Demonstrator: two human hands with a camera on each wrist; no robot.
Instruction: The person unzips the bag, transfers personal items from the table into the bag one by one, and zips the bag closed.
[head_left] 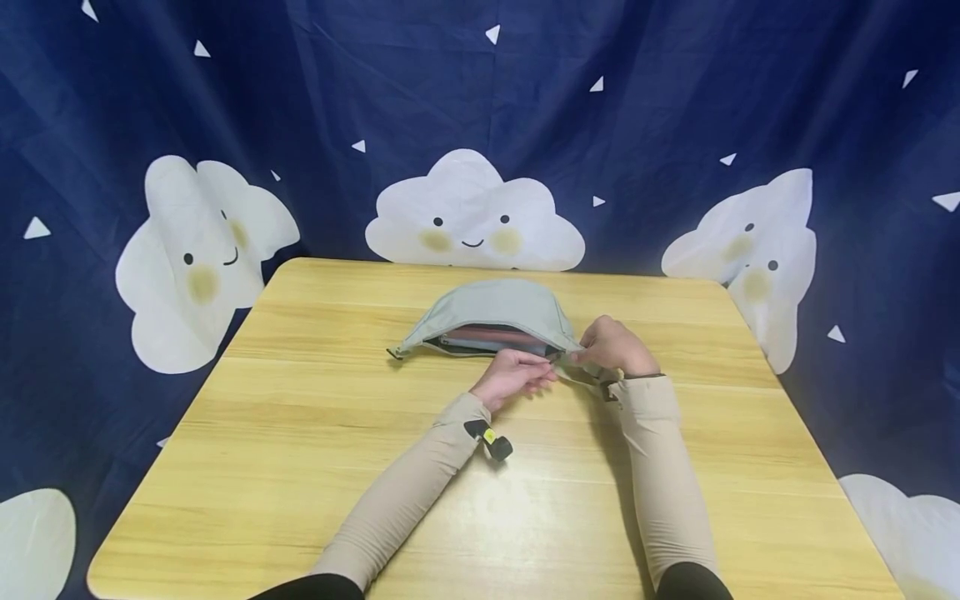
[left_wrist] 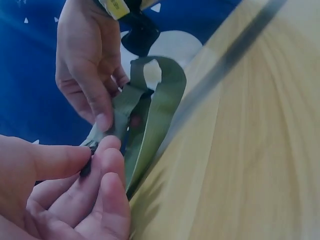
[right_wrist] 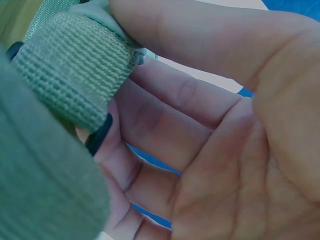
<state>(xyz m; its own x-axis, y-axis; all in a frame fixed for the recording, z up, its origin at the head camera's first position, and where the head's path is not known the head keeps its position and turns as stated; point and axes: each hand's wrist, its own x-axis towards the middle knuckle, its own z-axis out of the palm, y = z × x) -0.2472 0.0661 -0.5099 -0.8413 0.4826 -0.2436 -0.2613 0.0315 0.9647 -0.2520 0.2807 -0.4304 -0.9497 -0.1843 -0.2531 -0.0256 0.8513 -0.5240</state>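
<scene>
A pale grey-green waist bag (head_left: 498,302) lies near the table's far edge, its long zipped mouth gaping toward me. Something pinkish and pale (head_left: 495,335) shows inside. At the mouth's right end my left hand (head_left: 513,377) pinches a small black zipper pull (left_wrist: 86,169) between thumb and fingers. My right hand (head_left: 621,348) grips the bag's right end beside it, thumb on top and fingers beneath. From that end a green webbing strap (left_wrist: 170,95) hangs in a loop; close up, its ribbed weave (right_wrist: 75,60) passes by the right palm.
The light wooden table (head_left: 300,467) extends around the bag. A dark blue curtain (head_left: 480,100) with white clouds stands behind it. A black wrist device (head_left: 491,442) sits on the left sleeve. A black strap end (head_left: 394,354) sticks out at the bag's left.
</scene>
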